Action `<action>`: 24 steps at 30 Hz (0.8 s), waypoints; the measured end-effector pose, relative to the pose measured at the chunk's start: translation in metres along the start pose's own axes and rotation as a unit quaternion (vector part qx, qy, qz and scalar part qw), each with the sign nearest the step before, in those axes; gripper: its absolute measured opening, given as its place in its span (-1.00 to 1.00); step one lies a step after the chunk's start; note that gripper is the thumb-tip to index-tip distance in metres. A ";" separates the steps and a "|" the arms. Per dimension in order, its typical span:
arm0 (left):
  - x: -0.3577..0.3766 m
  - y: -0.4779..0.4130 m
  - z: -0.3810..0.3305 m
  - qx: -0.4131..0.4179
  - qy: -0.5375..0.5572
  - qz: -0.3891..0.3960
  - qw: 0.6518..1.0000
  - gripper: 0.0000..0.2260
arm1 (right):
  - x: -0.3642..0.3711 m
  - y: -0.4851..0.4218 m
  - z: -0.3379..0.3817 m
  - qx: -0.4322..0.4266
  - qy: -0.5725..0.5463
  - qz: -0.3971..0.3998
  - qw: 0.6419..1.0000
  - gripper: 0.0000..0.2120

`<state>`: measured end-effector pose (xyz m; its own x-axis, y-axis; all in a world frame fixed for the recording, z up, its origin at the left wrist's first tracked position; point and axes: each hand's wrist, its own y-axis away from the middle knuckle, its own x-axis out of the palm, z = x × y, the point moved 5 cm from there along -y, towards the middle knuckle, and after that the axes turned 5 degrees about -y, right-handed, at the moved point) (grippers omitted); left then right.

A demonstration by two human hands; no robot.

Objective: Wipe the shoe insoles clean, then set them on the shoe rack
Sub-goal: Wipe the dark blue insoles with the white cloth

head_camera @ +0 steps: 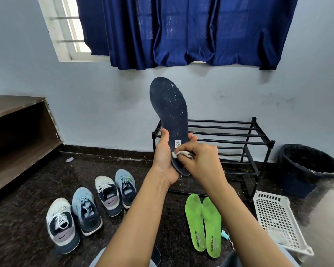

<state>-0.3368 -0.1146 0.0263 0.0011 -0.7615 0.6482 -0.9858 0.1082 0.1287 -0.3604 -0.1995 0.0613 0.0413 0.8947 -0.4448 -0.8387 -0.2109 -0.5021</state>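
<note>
Left hand (162, 159) grips the navy insole (170, 105) at its heel end. The thumb is curled over the left edge, fingertips show past the right edge, and the heel sits in the palm. We hold the insole upright in the air, toe up, top face toward us, in front of the left end of the rack (229, 135). White specks dot the face, thickest toward the toe. A small white label sits above the heel.

Right hand (202, 160) pinches a small whitish cloth (181, 153), fingers curled tight round it. It presses the cloth on the insole's heel area, just below the label. The two hands are close together there; we cannot tell if they touch.

The rack is black, with two tiers of bars, and stands against the wall (104, 105) behind the hands.

Green insoles (195, 222): a pair, flat on the dark floor (27, 247), side by side, toes toward the rack and just in front of it. Both carry grey smudges. Our right forearm crosses above them.

Left of our arms, four shoes (86, 211) stand in a loose row, white and blue by turns, heels toward us.

To the right, a white perforated basket (274, 214) lies near the rack's right foot. Beyond it, a dark lined bin (307, 168) stands by the wall.

Far left is a brown shelf (17, 132). Above, a blue curtain (181, 31) covers most of the window (66, 35), with the left strip bare.
</note>
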 end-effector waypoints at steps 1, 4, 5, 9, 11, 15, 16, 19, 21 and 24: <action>-0.001 -0.001 -0.003 0.010 0.009 -0.002 1.000 -0.35 | -0.001 0.002 0.001 0.005 -0.006 0.018 1.000 -0.80; -0.005 -0.003 -0.013 0.037 0.040 -0.011 0.998 -0.37 | -0.001 0.007 0.003 0.010 0.000 0.080 0.997 -0.79; -0.006 -0.003 -0.014 0.039 0.042 -0.012 0.998 -0.37 | 0.000 0.008 0.003 0.008 0.011 0.086 0.996 -0.79; -0.002 -0.003 -0.004 0.018 0.023 -0.013 0.999 -0.36 | 0.001 0.000 -0.004 0.004 0.046 0.025 0.999 -0.79; 0.002 -0.002 0.003 0.007 0.009 -0.007 1.000 -0.34 | 0.000 -0.006 -0.006 -0.020 0.077 -0.028 0.996 -0.82; 0.003 0.001 0.006 0.002 -0.003 -0.009 1.000 -0.33 | -0.003 -0.008 -0.005 -0.041 0.114 -0.075 0.990 -0.84; 0.002 0.000 0.004 0.007 -0.005 -0.013 1.000 -0.33 | -0.003 -0.006 -0.006 -0.030 0.108 -0.062 0.992 -0.84; -0.003 -0.006 -0.005 0.043 0.032 -0.038 0.998 -0.39 | 0.002 0.001 -0.012 0.010 0.108 -0.002 0.994 -0.85; -0.005 -0.007 -0.006 0.054 0.038 -0.042 0.997 -0.40 | 0.006 0.001 -0.013 0.008 0.113 -0.003 0.994 -0.87; -0.004 -0.004 0.000 0.042 0.010 -0.039 0.998 -0.36 | 0.006 -0.007 -0.010 -0.027 0.141 -0.058 0.988 -0.88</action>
<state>-0.3332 -0.1115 0.0232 0.0799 -0.7531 0.6530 -0.9933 -0.0050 0.1159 -0.3487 -0.1970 0.0549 0.2925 0.7702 -0.5667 -0.7890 -0.1404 -0.5981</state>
